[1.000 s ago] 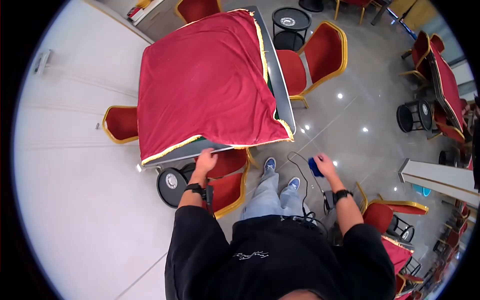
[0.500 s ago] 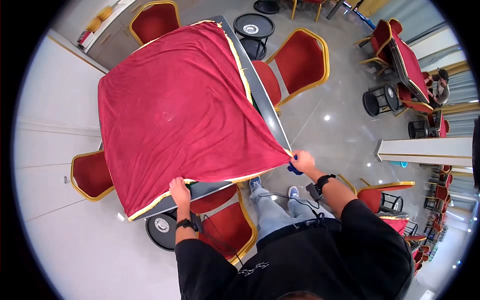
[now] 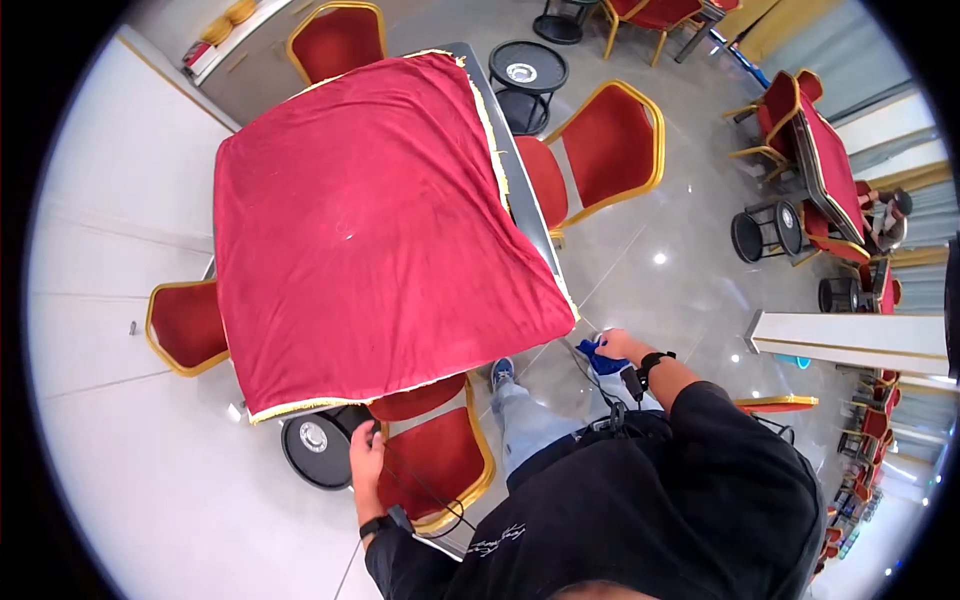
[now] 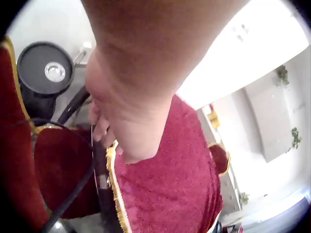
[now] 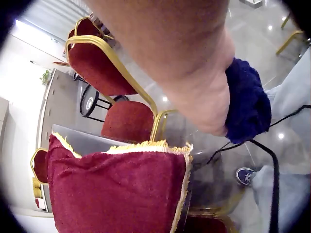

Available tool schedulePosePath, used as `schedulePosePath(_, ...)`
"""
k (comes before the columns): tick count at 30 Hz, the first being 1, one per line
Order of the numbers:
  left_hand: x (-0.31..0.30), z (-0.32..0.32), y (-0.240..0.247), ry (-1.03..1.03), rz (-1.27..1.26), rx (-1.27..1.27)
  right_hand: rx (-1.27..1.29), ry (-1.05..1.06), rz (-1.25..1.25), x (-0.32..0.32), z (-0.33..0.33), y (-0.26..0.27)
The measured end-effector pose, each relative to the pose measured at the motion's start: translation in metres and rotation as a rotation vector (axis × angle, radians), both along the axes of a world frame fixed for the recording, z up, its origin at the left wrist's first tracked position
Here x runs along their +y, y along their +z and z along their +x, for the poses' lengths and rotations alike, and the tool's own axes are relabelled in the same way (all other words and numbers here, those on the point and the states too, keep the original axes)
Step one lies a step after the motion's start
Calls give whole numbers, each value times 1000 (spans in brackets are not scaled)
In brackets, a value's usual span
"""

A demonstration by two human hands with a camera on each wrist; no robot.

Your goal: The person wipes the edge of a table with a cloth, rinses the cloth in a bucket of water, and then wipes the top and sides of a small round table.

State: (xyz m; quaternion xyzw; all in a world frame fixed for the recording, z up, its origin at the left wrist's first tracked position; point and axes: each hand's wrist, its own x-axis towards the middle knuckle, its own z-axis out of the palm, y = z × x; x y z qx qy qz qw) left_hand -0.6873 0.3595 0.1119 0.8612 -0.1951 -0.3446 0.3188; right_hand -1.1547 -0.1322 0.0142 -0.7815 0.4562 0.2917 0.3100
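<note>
Softly creased cloth, golden fringe, bunched rag

Yellow-fringed red tablecloth, blue cloth

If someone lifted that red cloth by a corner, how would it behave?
The red cloth would probably sag limply, judging by its soft wrinkles. It may also slide fairly easily, since it seems to lie loose over the table.

No wording could be read: the white script on the black shirt was too small to decipher.
</note>
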Motion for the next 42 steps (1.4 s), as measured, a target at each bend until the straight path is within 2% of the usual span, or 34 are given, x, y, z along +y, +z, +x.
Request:
schedulePosePath(1,45,-3,-21,86,-120,105,5,-33,4,-10,-6,-8)
schedulePosePath(2,59,-19,20,120,-74,130,13,-58,17,-17,-15,-16)
schedulePosePath(4,97,-72,78,392,-13,131,2,-79,-28,-37,-29,-23)
schedulePosePath(6,149,-144,114,409,48,-49,-61,-105,98,-63,-41,-24)
schedulePosePath(7,171,-188,131,483,152,-130,-155,-91,48,-68,-54,-29)
schedulePosePath(8,181,-224,142,461,311,-108,-266,-79,-14,-90,-64,-45)
schedulePosePath(10,215,-319,173,448,640,-17,-338,-130,21,-115,-85,-36)
schedulePosePath(12,236,-408,182,351,885,303,-358,-115,29,-139,-122,-52)
schedulePosePath(13,252,-439,166,284,973,463,-426,-84,24,-160,-156,-71)
schedulePosePath(14,372,-493,96,560,687,931,-503,-67,10,-172,-183,-81)
schedulePosePath(16,265,-550,156,854,857,803,-411,-264,105,-191,-241,-55)
schedulePosePath(17,199,-553,194,909,782,788,-429,-290,85,-208,-286,-82)
schedulePosePath(18,171,-554,200,854,799,716,-349,-326,79,-219,-315,-82)
schedulePosePath(20,190,-552,162,622,775,423,-307,-463,94,-228,-361,-45)
schedulePosePath(21,162,-544,154,484,766,37,-306,-530,113,-240,-392,-48)
schedulePosePath(22,99,-532,163,589,715,-126,-308,-593,136,-252,-420,-56)
schedulePosePath(23,45,-515,164,577,549,-260,-351,-659,126,-263,-438,-49)
schedulePosePath(24,-18,-500,173,559,371,-275,-396,-722,122,-269,-450,-40)
schedulePosePath(25,-50,-481,147,499,220,-328,-439,-784,119,-273,-455,-30)
schedulePosePath(26,-78,-462,115,426,133,-296,-456,-781,101,-283,-463,-24)
schedulePosePath(27,-145,-452,125,346,151,-293,-474,-774,85,-296,-467,-19)
schedulePosePath(31,-313,-404,66,159,-26,-208,-518,-738,-65,-354,-445,10)
schedulePosePath(35,-439,-361,-2,65,-54,-317,-560,-545,-194,-449,-409,31)
schedulePosePath(37,-494,-337,-32,4,-90,-379,-539,-498,-278,-495,-374,59)
schedulePosePath(42,-602,-278,-65,128,92,-651,-611,-288,-434,-610,-268,137)
